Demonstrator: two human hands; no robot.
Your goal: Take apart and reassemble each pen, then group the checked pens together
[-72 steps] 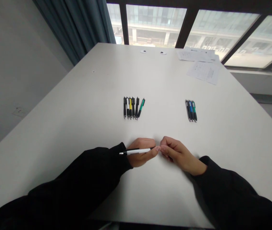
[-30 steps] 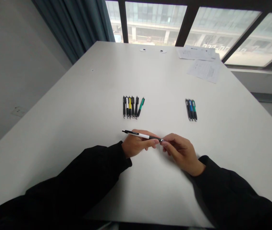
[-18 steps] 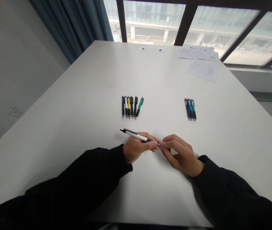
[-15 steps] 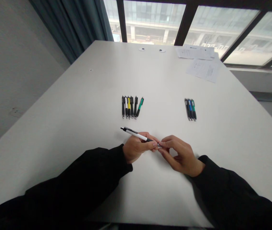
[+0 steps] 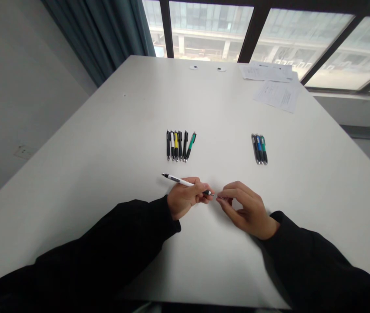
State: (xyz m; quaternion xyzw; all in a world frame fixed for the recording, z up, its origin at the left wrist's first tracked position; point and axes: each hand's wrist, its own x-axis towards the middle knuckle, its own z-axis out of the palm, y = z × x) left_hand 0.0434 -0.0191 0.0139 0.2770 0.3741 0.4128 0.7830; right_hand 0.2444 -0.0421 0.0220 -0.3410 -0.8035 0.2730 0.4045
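A white ballpoint pen point(image 5: 185, 182) with a black grip lies slanted in my left hand point(image 5: 186, 198), which is closed around it above the table's near half. The pen's click end points up and left. At its other end a thin refill point point(image 5: 213, 195) sticks out toward my right hand point(image 5: 245, 208). Thumb and fingers of that hand pinch a small metal pen tip point(image 5: 219, 198), mostly hidden by the fingertips. A narrow gap separates the pen tip from the pen.
Beyond my left hand lies a row of several pens point(image 5: 176, 146), black, white, yellow and green. A smaller group of pens point(image 5: 259, 149) lies to the right. Paper sheets point(image 5: 276, 93) rest at the far right of the white table point(image 5: 106, 161), before the windows.
The metal tip has come off the pen's end and is in my right hand's fingers, baring the refill point. The pen has turned a little in my left hand.
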